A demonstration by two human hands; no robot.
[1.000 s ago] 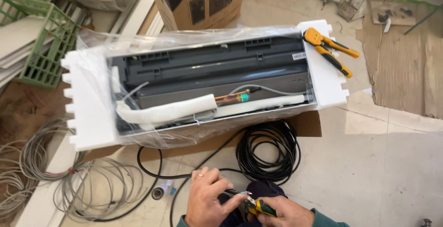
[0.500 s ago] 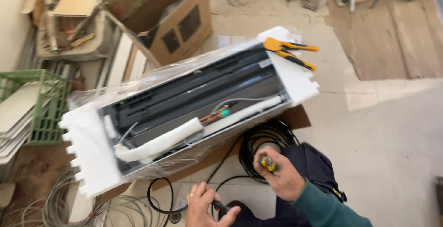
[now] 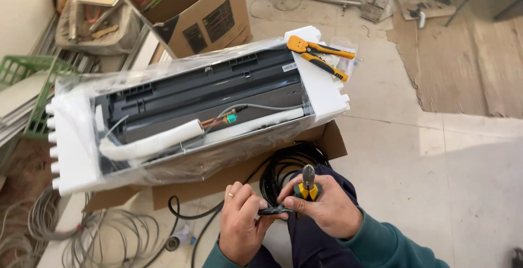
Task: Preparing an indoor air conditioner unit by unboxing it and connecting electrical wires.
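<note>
Pinching the black cable (image 3: 271, 211) end between closed left-hand fingers (image 3: 248, 205), right-hand fingers (image 3: 305, 205) grip yellow-handled pliers (image 3: 308, 183) beside it.

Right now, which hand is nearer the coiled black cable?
Right. The right hand, holding yellow-handled pliers, sits just below the black cable coil; the left hand is farther left, pinching the cable end.
</note>
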